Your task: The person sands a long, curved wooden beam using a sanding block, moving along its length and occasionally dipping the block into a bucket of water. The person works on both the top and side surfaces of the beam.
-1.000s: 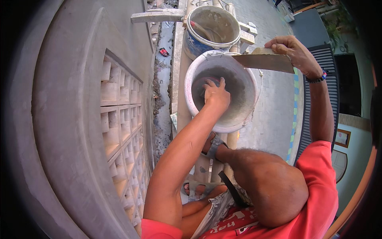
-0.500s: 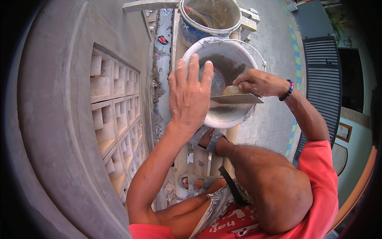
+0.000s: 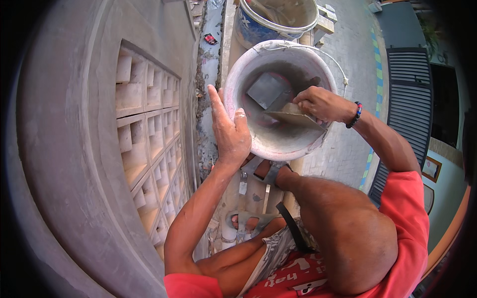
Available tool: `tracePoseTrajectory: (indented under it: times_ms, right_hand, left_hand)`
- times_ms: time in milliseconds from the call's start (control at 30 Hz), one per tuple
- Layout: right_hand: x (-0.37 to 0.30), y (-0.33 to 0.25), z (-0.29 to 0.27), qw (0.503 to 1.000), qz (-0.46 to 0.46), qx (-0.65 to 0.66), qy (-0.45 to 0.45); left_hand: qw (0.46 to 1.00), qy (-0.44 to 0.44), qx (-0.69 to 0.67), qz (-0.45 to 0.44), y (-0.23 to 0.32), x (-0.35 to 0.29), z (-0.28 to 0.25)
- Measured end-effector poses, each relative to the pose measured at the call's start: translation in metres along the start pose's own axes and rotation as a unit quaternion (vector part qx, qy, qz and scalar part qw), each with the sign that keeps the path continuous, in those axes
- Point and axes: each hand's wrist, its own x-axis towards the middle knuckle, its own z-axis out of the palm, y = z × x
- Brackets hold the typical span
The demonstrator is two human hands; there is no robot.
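A pale plastic bucket (image 3: 231, 84), smeared with wet grey cement inside, stands on planks in front of me. My right hand (image 3: 320, 105) is closed round the handle of a flat plastering trowel (image 3: 293, 118), its blade tilted inside the bucket's right half. Along the outer left rim, my left hand (image 3: 232, 131) is open, fingers straight and thumb apart; whether the palm presses the rim I cannot tell. A grey, flat, square-cornered piece (image 3: 268, 90) lies at the bottom of the bucket.
Behind stands a blue-and-white bucket (image 3: 243, 30) with a tool in it. A plastered wall (image 3: 64, 149) with pale vent blocks (image 3: 134, 139) runs along my left. Paving (image 3: 348, 59) and a dark louvred gate (image 3: 407, 94) are at right. My sandalled feet (image 3: 268, 171) rest close to the near bucket.
My left hand has moved from over the bucket down to its left rim, uncovering the grey flat piece inside. The trowel has tilted, showing more of its face. The view has shifted slightly.
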Motion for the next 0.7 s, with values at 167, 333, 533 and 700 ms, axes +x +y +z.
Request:
tracePoseTrajectory:
  times_ms: [167,333,533,700]
  right_hand:
    - [-0.007,-0.013,0.001,0.999,0.027,0.028,-0.017]
    - [-0.006,-0.015,0.006,0.998,0.019,0.049,-0.022]
    - [-0.010,-0.020,0.008,0.992,0.058,0.108,-0.017]
    - [-0.018,-0.018,0.012,0.989,0.080,0.122,-0.006]
  left_hand:
    - [0.998,0.005,-0.062,-0.029,-0.003,-0.001,0.004]
    - [0.998,0.013,-0.061,-0.005,-0.002,0.001,0.011]
    - [0.997,0.020,-0.070,0.009,-0.004,0.000,0.011]
    - [0.997,0.020,-0.076,0.013,-0.004,0.001,0.012]
